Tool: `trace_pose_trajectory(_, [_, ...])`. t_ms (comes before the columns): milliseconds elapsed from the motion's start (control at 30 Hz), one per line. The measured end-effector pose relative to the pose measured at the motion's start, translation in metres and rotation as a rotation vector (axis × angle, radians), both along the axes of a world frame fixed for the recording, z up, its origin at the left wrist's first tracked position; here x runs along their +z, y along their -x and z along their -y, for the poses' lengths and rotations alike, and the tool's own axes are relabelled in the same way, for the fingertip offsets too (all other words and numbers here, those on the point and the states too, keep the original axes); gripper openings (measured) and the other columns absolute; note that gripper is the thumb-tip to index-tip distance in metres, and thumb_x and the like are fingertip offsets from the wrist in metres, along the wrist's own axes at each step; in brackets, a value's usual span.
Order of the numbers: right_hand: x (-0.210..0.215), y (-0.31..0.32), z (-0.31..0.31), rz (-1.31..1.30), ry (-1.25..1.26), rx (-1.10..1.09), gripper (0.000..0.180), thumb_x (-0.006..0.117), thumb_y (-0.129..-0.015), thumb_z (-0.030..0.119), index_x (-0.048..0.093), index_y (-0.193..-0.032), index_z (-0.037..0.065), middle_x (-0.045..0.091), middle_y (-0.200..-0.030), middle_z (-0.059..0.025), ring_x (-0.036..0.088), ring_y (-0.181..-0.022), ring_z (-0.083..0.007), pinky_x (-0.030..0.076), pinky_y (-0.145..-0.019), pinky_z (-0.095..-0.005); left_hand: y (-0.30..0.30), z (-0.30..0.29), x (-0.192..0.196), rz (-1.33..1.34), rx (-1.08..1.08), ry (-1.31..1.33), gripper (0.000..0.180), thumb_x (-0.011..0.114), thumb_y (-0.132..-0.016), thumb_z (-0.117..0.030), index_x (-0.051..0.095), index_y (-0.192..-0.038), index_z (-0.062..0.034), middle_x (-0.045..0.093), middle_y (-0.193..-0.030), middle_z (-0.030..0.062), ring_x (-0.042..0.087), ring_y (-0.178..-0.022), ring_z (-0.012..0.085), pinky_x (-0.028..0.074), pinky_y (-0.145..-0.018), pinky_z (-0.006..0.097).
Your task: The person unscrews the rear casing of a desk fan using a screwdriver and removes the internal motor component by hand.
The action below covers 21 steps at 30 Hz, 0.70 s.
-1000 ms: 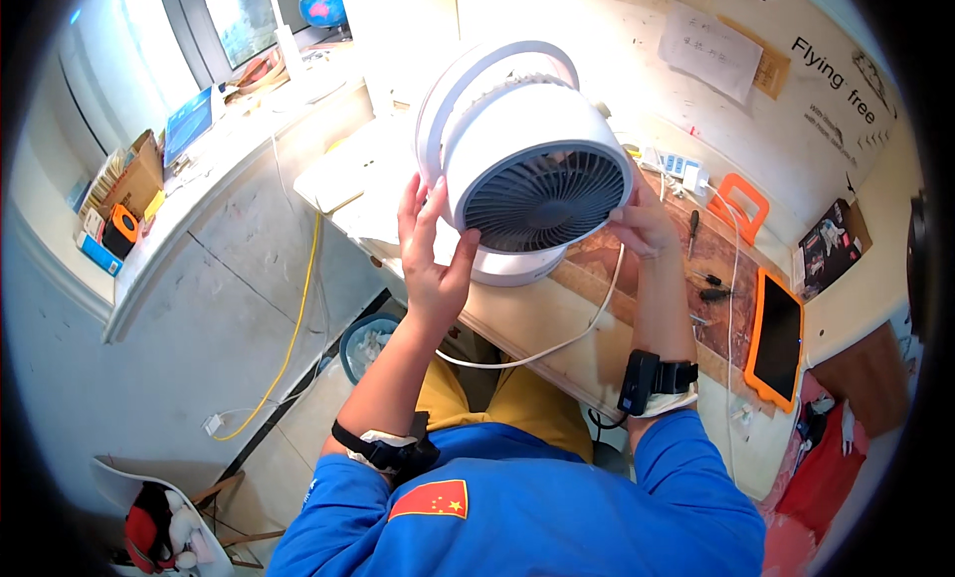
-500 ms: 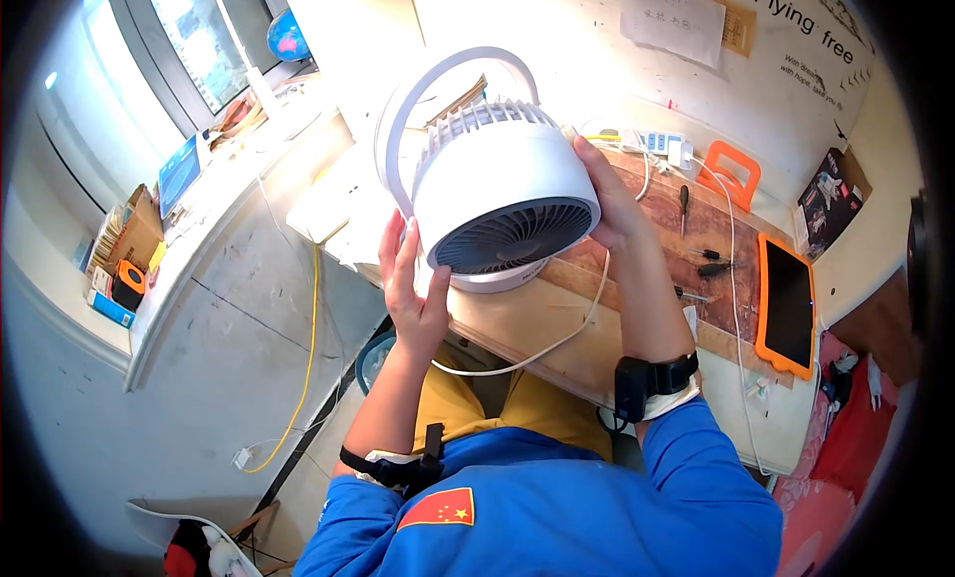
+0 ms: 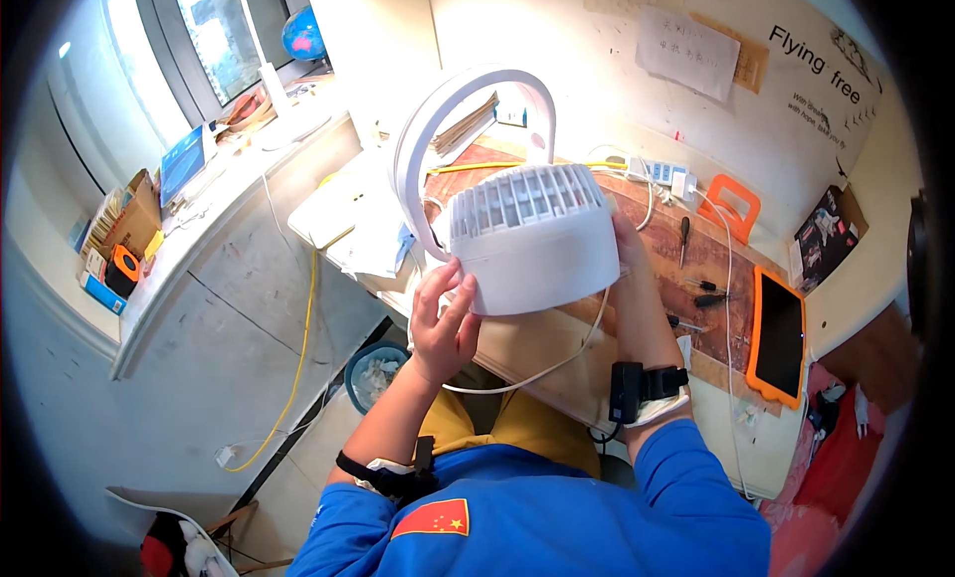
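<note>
- My left hand (image 3: 445, 321) is cupped against the lower left side of the white desk fan (image 3: 532, 241), fingers spread and curled onto its housing, thumb up along the rim.
- My right hand (image 3: 629, 264) presses on the fan's right side; most of it sits behind the housing, so I see only the back of the hand and the wrist, and I take it as gripping the body from that side.
- The fan is held between both hands, lifted above the near edge of the wooden desk (image 3: 696, 269), with its slatted rear grille facing up toward me.
- Its white hoop stand (image 3: 468, 129) arcs up and away from the body, on the far-left side.
- A white cable (image 3: 557, 353) hangs in a loop below the fan, running across in front of my lap.
- I wear a black wrist strap (image 3: 642, 388) on the right forearm and a black band (image 3: 393, 473) on the left, with blue sleeves.
- On the desk to the right lie a few screwdrivers (image 3: 696, 288), well apart from the fan, and an orange-cased tablet (image 3: 779, 336) near the desk's right end.
- An orange stand (image 3: 731, 207) and a white power strip (image 3: 659, 171) sit at the back by the wall.
- On the floor below my left hand stands a blue waste bin (image 3: 373, 373); a yellow cable (image 3: 298, 358) trails down beside it.
</note>
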State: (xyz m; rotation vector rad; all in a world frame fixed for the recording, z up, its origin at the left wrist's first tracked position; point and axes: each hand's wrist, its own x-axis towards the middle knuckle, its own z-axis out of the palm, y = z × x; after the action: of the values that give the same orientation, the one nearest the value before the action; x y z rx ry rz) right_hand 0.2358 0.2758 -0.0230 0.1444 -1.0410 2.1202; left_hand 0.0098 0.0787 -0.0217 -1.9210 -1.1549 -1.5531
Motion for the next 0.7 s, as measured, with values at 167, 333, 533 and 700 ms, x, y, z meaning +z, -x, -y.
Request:
trace_pose_trajectory(167, [0.006,-0.004,0.011,-0.029,0.014,0.015,0.095,0.079,-0.072,0.026,0.022,-0.145,0.004,0.049,-0.131,-0.0142,0.054,-0.116,-0.0222,0.05,-0.094,-0.0338,0.0,0.0,-0.002,-0.018,-0.012,-0.019,0.046,0.065,-0.073,-0.001,0.06,-0.119,-0.0052,0.05,-0.127,0.0201,0.052,-0.11,0.037,0.05,-0.086,0.041])
trace_pose_trajectory(333, [-0.017,-0.02,-0.008,0.037,0.058,0.03,0.099,0.081,-0.07,0.03,0.022,-0.145,0.004,0.043,-0.138,-0.0153,0.051,-0.12,-0.0231,0.047,-0.097,-0.0347,-0.003,0.001,-0.004,-0.012,-0.027,-0.035,0.046,0.067,-0.073,-0.002,0.061,-0.118,-0.0052,0.051,-0.126,0.0201,0.053,-0.109,0.0374,0.049,-0.087,0.042])
trace_pose_trajectory(533, [0.011,0.008,0.023,0.015,0.035,-0.18,0.079,0.07,-0.081,0.039,0.034,-0.139,-0.001,0.056,-0.125,-0.0143,0.057,-0.112,-0.0231,0.048,-0.096,-0.0359,0.001,0.003,0.003,0.005,0.0,0.026,0.046,0.068,-0.072,-0.003,0.062,-0.117,-0.0064,0.05,-0.129,0.0225,0.052,-0.113,0.0414,0.047,-0.092,0.046])
trace_pose_trajectory(700, [0.004,0.011,-0.005,0.096,0.143,-0.309,0.058,0.053,-0.091,0.044,0.05,-0.128,0.0,0.061,-0.118,-0.0144,0.059,-0.107,-0.0245,0.049,-0.092,-0.0372,-0.007,-0.004,0.022,0.016,0.011,0.076,0.051,0.072,-0.071,-0.009,0.06,-0.12,-0.0081,0.048,-0.132,0.0215,0.05,-0.117,0.0427,0.045,-0.095,0.046])
